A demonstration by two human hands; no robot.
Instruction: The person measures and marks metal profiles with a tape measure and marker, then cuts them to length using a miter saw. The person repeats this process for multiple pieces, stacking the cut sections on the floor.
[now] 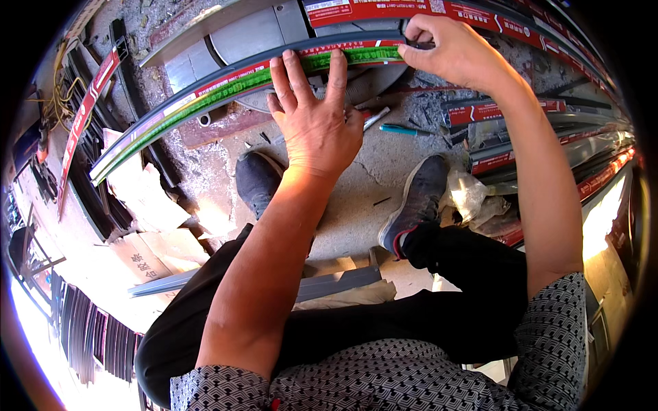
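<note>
A long grey profile with red printed film lies across the far side, bowed by the lens. Along its near edge runs a green strip with printed marks. My left hand lies over both, fingers spread and pressed on the profile from above. By its thumb sits a thin, pale, red-tipped tool; whether the thumb touches it I cannot tell. At the right end, my right hand pinches the profile between thumb and fingers, the thumb beside the green strip's end. Something dark shows within its curled fingers.
A grey metal machine bed stands behind the profile. A teal pen lies on the littered concrete beyond my shoes. Red-filmed profiles are stacked to the right, dark ones to the left. Cardboard lies at lower left.
</note>
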